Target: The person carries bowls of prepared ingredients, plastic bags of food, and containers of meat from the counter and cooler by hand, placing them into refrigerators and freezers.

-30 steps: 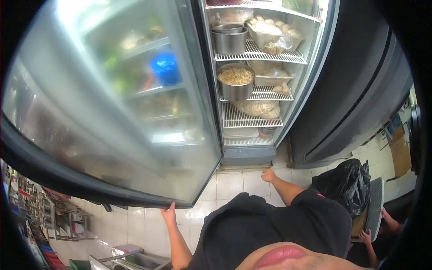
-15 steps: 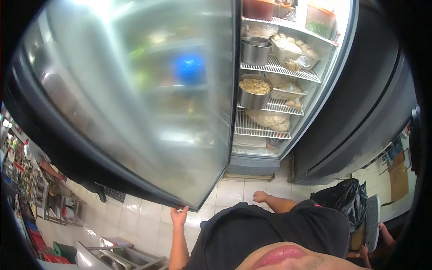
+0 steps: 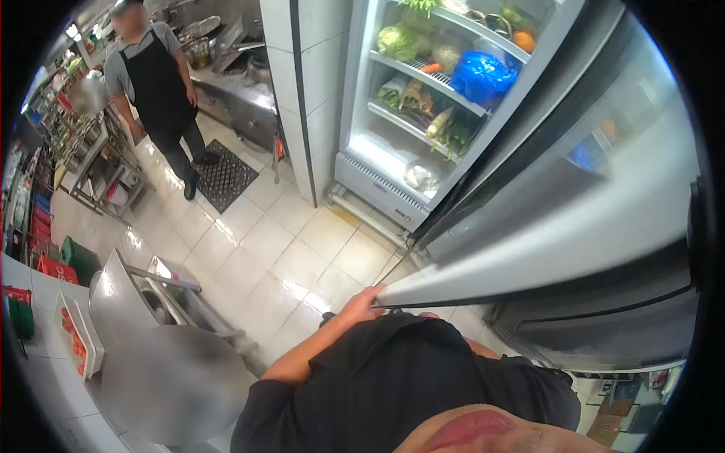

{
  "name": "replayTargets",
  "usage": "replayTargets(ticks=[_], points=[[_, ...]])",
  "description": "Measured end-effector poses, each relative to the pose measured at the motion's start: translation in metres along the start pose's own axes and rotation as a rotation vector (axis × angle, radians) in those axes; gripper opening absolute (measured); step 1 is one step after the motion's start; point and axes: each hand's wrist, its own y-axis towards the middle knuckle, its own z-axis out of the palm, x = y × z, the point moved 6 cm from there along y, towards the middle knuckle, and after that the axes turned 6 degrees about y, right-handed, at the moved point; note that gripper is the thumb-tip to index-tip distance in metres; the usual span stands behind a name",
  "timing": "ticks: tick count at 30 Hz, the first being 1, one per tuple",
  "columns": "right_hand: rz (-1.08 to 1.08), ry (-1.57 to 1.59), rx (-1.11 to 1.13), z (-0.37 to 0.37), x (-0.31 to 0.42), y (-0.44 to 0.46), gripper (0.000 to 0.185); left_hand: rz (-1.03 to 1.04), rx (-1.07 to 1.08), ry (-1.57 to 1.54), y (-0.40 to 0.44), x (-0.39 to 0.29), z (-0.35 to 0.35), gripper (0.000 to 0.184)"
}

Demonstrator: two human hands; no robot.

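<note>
Fridge door (image 3: 559,249), right in front of the person's torso, left hand (image 3: 365,302) gripping its near edge! Right hand (image 3: 429,315) shows barely a sliver, can't tell its state. The panel blocks much of the right side. Beyond, lit shelves (image 3: 370,143) carry a blue bag (image 3: 483,78) and cabbage (image 3: 399,43); far left, a co-worker (image 3: 160,90) stands by a floor mat (image 3: 219,180).

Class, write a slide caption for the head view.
Left hand holding a refrigerator door by its edge, near shelved vegetables and a blue plastic bag.
</note>
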Motion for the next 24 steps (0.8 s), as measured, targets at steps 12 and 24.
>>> replayTargets(ticks=[12, 24], points=[[0.674, 0.368, -0.054, -0.009, 0.043, -0.132, 0.044, 0.134, 0.414, -0.195, -0.007, 0.023, 0.044, 0.055], [0.605, 0.283, -0.091, -0.019, 0.043, -0.108, 0.052, -0.378, 0.138, 0.031, -0.077, 0.172, -0.043, 0.055]])
